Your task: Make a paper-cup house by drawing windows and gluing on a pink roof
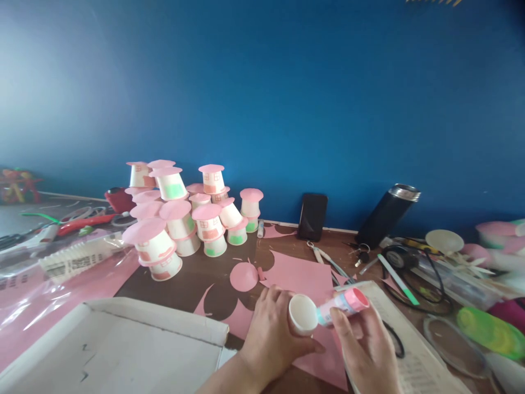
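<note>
Over pink paper [301,271], the left hand [268,328] wraps a paper cup [303,314], seemingly steadying it against the glue stick [339,306] the right hand [366,347] grips.

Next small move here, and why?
Probably run the glue stick along the edge of the white cup: the right hand holds its tip at that edge, the left hand grips the cup, and a pink paper disc lies nearby.
</note>
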{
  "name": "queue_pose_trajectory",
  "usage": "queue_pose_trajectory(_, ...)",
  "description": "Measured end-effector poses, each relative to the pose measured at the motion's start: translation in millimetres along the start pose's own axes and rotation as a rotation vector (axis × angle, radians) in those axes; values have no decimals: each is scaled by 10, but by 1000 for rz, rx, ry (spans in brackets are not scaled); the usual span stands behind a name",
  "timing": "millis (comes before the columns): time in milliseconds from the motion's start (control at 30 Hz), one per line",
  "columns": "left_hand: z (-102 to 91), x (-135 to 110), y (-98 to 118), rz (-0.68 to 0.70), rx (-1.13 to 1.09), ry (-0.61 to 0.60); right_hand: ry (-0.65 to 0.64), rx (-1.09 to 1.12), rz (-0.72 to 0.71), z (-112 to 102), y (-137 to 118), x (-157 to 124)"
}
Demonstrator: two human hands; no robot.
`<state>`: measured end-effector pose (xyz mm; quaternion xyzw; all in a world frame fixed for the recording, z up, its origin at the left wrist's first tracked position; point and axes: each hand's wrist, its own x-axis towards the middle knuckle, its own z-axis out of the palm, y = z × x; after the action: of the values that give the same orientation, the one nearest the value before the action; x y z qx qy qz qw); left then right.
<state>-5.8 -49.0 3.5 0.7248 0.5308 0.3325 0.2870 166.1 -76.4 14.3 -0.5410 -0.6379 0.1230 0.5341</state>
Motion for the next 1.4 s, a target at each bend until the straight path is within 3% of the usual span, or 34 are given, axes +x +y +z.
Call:
queue_pose_trajectory(233, 10, -7, 8, 14, 25, 40, -73, 12, -68, -28, -126, -64)
queue_pose_trajectory(400, 0, -4, 12, -3, 30, 19, 28, 45, 36, -21, 28, -88)
queue_pose_trajectory(833, -25, -22, 34, -27, 37, 4, -116, 100, -27, -31, -71, -85)
queue_pose_trajectory(933, -30, -22, 38, -30, 41, 1, -56, 144, 6, -26, -53, -84)
queue_pose_trajectory(1033, -28, -15, 46, -46, 45, 0, -5, 66, 16, -21, -38, -51)
queue_pose_trajectory(1200, -39, -2, 51, -61, 19, -21, -52, -8, -46, -11, -16, -14)
queue_pose_trajectory(1400, -66, -22, -29, 72, -114, -123, -20, -47, -45, -8, 45, -2)
